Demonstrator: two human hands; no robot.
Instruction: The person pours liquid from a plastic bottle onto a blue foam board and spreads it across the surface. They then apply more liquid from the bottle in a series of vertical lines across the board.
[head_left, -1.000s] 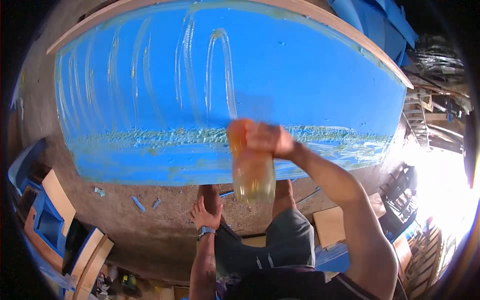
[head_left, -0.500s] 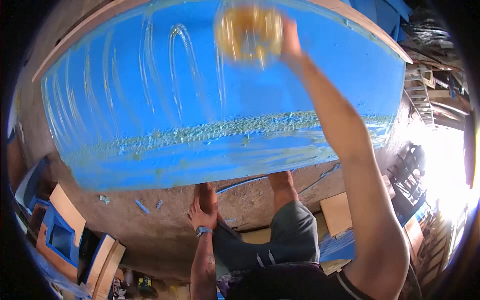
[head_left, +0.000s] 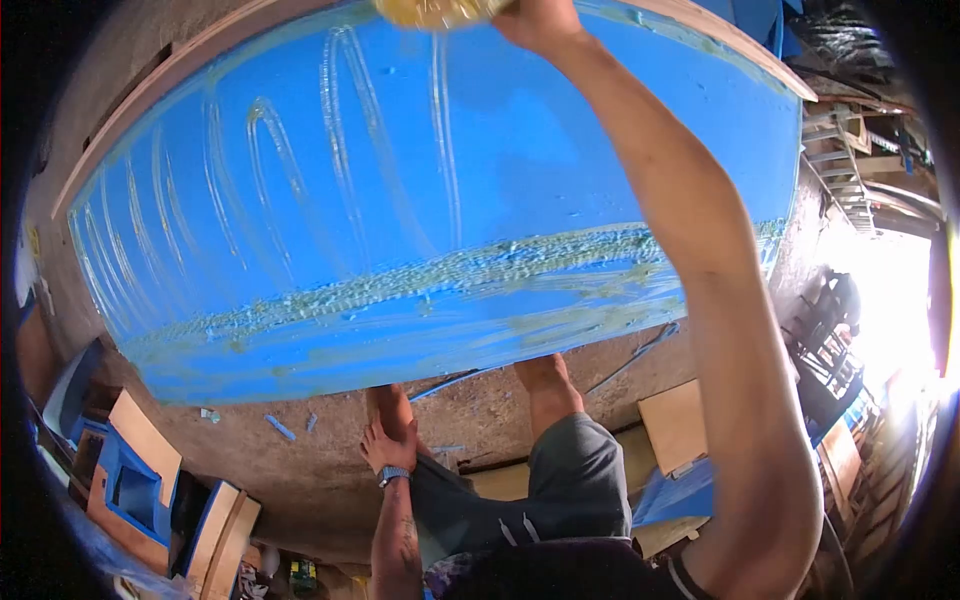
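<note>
A large blue panel (head_left: 560,150) spans the upper view, with looping streaks of clear yellowish liquid on its left half and a rough greenish band along its lower part. At the top edge of the view, my right hand (head_left: 540,22) grips a clear container (head_left: 440,10) of yellowish liquid, partly cut off by the frame. My left hand (head_left: 388,447), with a watch on the wrist, rests on my leg just below the panel's lower edge, its fingers spread and holding nothing.
Blue and wooden box-like pieces (head_left: 135,485) stand at the lower left. A wooden board (head_left: 673,428) lies right of my legs. Blue scraps (head_left: 280,428) are on the ground. A ladder (head_left: 848,175) and stacked black chairs (head_left: 828,345) are at the right.
My right hand and the container have moved up and left, partly out of view. Another streak loop now shows on the panel. The view has shifted; my left hand still rests on my leg.
</note>
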